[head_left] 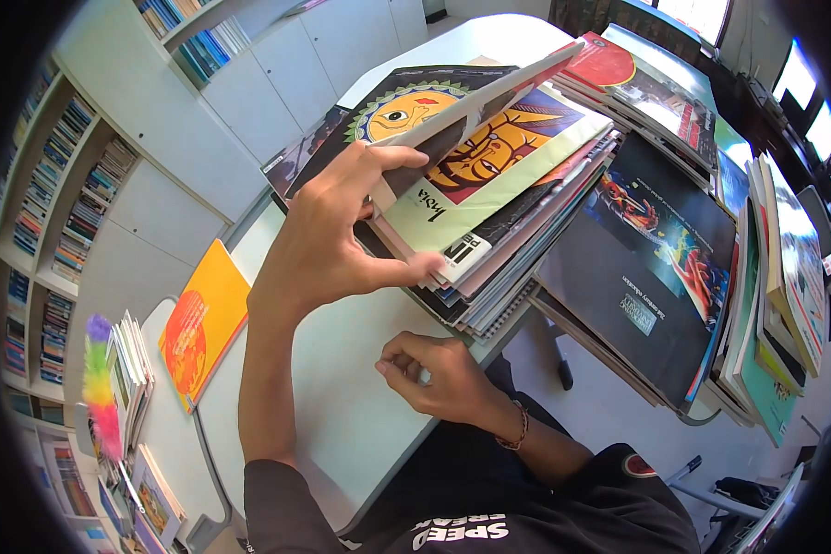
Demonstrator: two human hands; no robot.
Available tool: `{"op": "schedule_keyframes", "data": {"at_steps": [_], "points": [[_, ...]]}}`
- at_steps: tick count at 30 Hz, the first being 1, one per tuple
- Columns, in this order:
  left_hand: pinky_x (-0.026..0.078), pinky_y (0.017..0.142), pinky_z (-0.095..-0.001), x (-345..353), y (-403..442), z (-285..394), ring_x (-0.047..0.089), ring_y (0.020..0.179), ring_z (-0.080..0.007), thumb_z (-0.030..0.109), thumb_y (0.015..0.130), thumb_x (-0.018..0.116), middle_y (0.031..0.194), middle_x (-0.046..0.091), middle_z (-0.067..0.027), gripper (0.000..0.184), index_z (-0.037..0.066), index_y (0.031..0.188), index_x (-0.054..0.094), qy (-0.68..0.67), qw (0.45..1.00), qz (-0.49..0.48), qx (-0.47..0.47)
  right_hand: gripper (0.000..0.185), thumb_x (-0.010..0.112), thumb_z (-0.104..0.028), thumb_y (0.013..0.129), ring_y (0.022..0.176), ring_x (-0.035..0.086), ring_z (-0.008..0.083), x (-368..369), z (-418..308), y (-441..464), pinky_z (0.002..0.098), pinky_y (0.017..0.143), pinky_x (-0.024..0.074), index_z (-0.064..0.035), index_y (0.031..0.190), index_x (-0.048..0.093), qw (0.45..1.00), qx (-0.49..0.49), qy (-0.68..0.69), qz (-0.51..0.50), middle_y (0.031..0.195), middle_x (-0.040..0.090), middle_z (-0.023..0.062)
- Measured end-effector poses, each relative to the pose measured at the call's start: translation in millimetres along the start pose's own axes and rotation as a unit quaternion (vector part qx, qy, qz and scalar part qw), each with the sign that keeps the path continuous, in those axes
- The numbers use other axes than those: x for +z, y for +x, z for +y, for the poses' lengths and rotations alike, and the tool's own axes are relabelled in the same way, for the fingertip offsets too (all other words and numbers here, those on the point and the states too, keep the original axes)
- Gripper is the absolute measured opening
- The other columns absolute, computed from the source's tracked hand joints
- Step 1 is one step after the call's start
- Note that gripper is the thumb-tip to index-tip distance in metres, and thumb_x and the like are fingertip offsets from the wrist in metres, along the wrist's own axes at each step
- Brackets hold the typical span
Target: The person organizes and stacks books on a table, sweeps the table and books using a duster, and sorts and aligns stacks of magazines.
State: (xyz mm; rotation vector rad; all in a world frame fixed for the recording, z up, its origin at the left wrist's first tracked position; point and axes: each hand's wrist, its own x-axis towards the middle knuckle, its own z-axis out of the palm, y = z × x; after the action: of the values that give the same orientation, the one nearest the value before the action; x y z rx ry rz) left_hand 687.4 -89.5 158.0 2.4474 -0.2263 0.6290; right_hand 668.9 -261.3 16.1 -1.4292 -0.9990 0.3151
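White table [342, 369]: largest surface, ran beneath the work. Magazine stack [531, 254]: near the table's edge, slightly uneven along its side. Black booklet [651, 268], marked "21st century education": lay face up beside the stack. India magazine [517, 189]: on the stack, yellow-and-red face on its cover. Sun-face magazine [402, 102]: lay beyond, partly covered. Raised booklet [499, 97]: tilted up above the India magazine, seen nearly edge-on. Orange book [208, 323]: on the left, apart from the stack. Left hand [323, 231]: grip wide, fingers at the raised booklet's near end, thumb at the stack's corner. Right hand [448, 379]: grip narrow, fingers curled, just above the table edge; no held item visible. Bracelet [519, 429]: on the right wrist.
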Motion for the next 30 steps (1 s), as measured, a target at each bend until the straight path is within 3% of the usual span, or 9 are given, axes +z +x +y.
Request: {"op": "schedule_keyframes", "data": {"at_steps": [2,5,7,12,15,17,23,28,30], "points": [[0.061,0.075,-0.0357,1.8,-1.6,-2.2,0.067,0.090,-0.0207,0.024,0.082,0.081,0.110,0.072,-0.0072,0.043,0.010,0.121,0.069,0.028,0.999,0.008,0.017,0.010,0.073,0.000,0.088,0.048,0.050,0.0109,1.0,1.1,-0.2,0.0250,0.046,0.0392,-0.0018,0.092,0.064,1.000,-0.009,0.001,0.002,0.063,0.063,0.0018],[0.049,0.056,-0.0271,0.8,0.9,-16.9,0.057,0.065,-0.0147,0.012,0.096,0.063,0.094,0.071,-0.0087,0.028,0.006,0.123,0.069,0.041,0.998,0.033,0.025,0.010,0.072,0.000,0.088,0.048,0.050,0.0107,1.8,1.1,0.2,0.0250,0.046,0.0389,-0.0018,0.092,0.064,1.000,-0.013,0.002,0.004,0.063,0.062,0.0016],[0.042,0.052,-0.0241,0.7,0.7,-26.2,0.048,0.057,-0.0111,0.006,0.098,0.055,0.086,0.069,-0.0062,0.029,0.006,0.123,0.070,-0.049,0.993,0.082,-0.069,0.010,0.072,0.000,0.088,0.048,0.049,0.0105,1.4,1.0,0.5,0.0249,0.046,0.0385,-0.0019,0.091,0.064,1.000,-0.017,0.001,0.008,0.062,0.062,0.0014],[0.040,0.053,-0.0220,6.5,-2.5,-28.1,0.048,0.057,-0.0092,0.008,0.099,0.055,0.079,0.066,-0.0035,0.029,0.006,0.122,0.071,-0.074,0.988,0.116,-0.073,0.010,0.072,0.000,0.088,0.048,0.049,0.0104,2.5,2.6,0.3,0.0248,0.046,0.0381,-0.0018,0.091,0.063,1.000,-0.022,0.007,0.007,0.063,0.062,0.0012],[0.042,0.054,-0.0230,4.3,-3.5,-9.6,0.050,0.059,-0.0110,0.016,0.098,0.061,0.084,0.065,-0.0045,0.029,0.011,0.124,0.072,-0.033,0.997,0.054,-0.044,0.010,0.072,0.000,0.088,0.048,0.049,0.0104,2.2,1.5,0.0,0.0247,0.046,0.0380,-0.0019,0.091,0.063,1.000,-0.017,0.000,0.006,0.063,0.062,0.0010],[0.054,0.068,-0.0293,7.9,-6.0,-5.0,0.060,0.080,-0.0172,0.022,0.095,0.068,0.103,0.068,-0.0063,0.030,0.013,0.123,0.072,0.106,0.991,-0.016,0.077,0.010,0.072,0.000,0.088,0.048,0.049,0.0104,1.4,0.4,0.0,0.0246,0.046,0.0380,-0.0020,0.090,0.063,1.000,-0.013,-0.007,0.006,0.063,0.062,0.0009],[0.053,0.067,-0.0309,12.3,-5.6,-0.2,0.060,0.083,-0.0202,0.026,0.089,0.075,0.108,0.068,-0.0075,0.032,0.014,0.119,0.075,0.119,0.985,-0.005,0.121,0.010,0.072,0.000,0.088,0.049,0.049,0.0103,-0.2,-2.7,0.3,0.0245,0.046,0.0382,-0.0021,0.090,0.063,1.000,0.009,-0.015,-0.001,0.063,0.062,0.0008],[0.045,0.059,-0.0278,15.5,-5.7,-12.1,0.053,0.063,-0.0152,0.030,0.091,0.074,0.099,0.065,-0.0072,0.028,0.018,0.116,0.077,0.065,0.992,0.044,0.097,0.005,0.072,0.002,0.089,0.057,0.056,0.0114,-3.4,-8.8,0.8,0.0234,0.056,0.0474,0.0027,0.091,0.067,0.998,0.048,-0.005,-0.025,0.070,0.066,0.0047],[0.044,0.058,-0.0268,9.5,-1.9,-11.5,0.052,0.062,-0.0151,0.031,0.092,0.073,0.100,0.066,-0.0081,0.027,0.015,0.114,0.077,-0.008,0.999,0.053,0.007,0.005,0.072,0.002,0.089,0.058,0.056,0.0113,-2.8,-7.7,0.8,0.0233,0.056,0.0475,0.0030,0.090,0.067,0.999,0.046,-0.006,-0.024,0.070,0.066,0.0047]]}}
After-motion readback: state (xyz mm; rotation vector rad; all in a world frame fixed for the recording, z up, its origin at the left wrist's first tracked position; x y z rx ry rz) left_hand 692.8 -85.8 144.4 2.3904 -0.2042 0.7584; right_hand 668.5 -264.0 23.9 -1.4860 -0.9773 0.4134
